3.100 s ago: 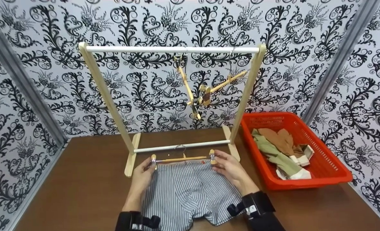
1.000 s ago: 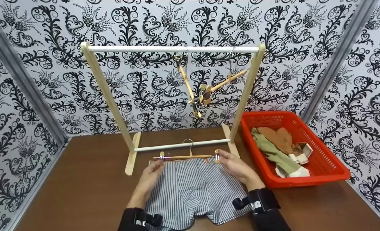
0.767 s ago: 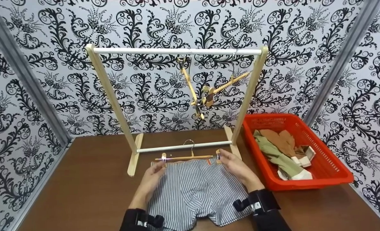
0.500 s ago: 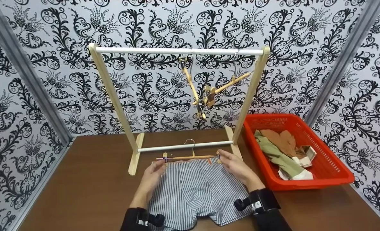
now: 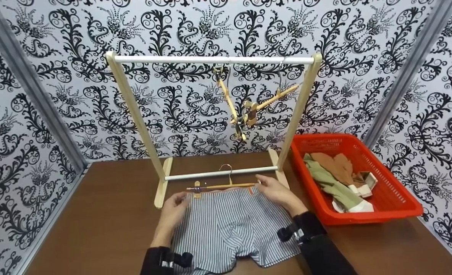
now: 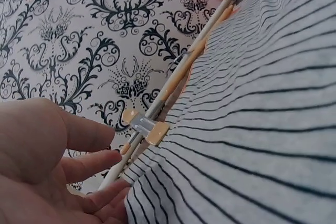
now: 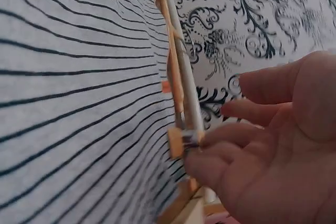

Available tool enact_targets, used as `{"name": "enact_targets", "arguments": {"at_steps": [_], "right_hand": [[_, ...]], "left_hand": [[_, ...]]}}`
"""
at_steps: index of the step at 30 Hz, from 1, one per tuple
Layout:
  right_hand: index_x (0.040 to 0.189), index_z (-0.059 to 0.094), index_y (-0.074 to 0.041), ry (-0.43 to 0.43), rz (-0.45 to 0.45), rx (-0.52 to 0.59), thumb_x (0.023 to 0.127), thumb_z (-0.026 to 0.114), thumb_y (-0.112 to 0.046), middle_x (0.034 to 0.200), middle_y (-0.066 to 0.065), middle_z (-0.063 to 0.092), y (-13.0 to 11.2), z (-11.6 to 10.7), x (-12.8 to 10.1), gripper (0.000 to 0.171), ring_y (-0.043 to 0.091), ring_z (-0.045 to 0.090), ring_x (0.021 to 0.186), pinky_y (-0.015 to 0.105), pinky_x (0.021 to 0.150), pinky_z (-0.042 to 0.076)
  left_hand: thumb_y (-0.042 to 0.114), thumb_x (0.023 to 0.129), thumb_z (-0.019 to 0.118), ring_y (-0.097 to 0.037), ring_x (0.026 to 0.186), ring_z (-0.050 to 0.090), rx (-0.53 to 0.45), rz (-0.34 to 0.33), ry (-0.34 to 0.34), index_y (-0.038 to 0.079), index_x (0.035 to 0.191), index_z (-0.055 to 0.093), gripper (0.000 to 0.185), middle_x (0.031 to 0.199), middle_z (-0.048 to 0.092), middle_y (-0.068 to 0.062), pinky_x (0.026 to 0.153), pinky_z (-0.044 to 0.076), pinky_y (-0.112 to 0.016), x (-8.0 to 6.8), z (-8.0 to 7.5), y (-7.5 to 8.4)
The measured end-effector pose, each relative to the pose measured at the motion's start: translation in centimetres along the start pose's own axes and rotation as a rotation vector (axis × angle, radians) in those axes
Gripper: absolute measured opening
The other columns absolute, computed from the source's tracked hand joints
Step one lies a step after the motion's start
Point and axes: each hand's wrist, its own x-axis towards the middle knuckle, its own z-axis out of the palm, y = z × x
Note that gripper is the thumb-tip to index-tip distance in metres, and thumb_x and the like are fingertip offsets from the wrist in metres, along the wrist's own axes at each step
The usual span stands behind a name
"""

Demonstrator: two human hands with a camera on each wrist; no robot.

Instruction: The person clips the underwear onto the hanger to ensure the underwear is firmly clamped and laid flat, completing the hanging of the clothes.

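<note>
I am observing the striped shorts (image 5: 230,225) lying flat on the table (image 5: 96,214) near the rack (image 5: 210,60), left clip fastened, while my right hand (image 5: 275,193) is pinching the clip hanger (image 5: 222,186)'s right clip and my left hand (image 5: 174,208), fingers relaxed, is touching the waistband; hanging is remaining.

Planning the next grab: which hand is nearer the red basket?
Right. The right hand is at the hanger's right clip, on the side of the red basket. The left hand is at the striped shorts' left corner, farther away.
</note>
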Motion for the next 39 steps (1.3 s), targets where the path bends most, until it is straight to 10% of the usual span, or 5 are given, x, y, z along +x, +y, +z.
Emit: {"name": "enact_targets", "arguments": {"at_steps": [11,24,39], "right_hand": [[0.145,0.049,0.002,-0.208,-0.260,-0.304,0.103,0.058,-0.017,0.147,0.020,0.051,-7.8,6.6,3.4,0.047,0.034,0.049,0.136,0.048,0.113,0.037],[0.110,0.066,-0.005,-0.014,-0.348,-0.773,0.088,0.068,-0.005,0.095,0.012,0.071,-8.7,13.8,6.7,0.022,0.031,0.070,0.089,0.043,0.076,0.058],[0.097,0.066,-0.009,-0.014,-0.371,-0.507,0.094,0.065,-0.003,0.089,0.003,0.067,-8.2,14.1,7.2,0.007,0.017,0.062,0.082,0.034,0.075,0.054]], "left_hand": [[0.012,0.103,0.056,-0.039,0.126,0.051,-0.065,-0.038,-0.012,-0.010,0.139,0.050,0.043,0.136,0.054,-0.028,0.106,0.039,-0.052,0.7,-0.8,-0.9],[0.014,0.105,0.053,-0.043,0.134,0.045,-0.082,-0.047,-0.074,-0.014,0.146,0.040,0.052,0.143,0.048,-0.033,0.113,0.035,-0.053,1.0,-1.0,-0.9],[0.013,0.104,0.054,-0.037,0.122,0.054,-0.082,-0.018,-0.060,-0.014,0.139,0.048,0.045,0.133,0.057,-0.028,0.105,0.041,-0.051,0.8,-1.1,-1.0]]}}
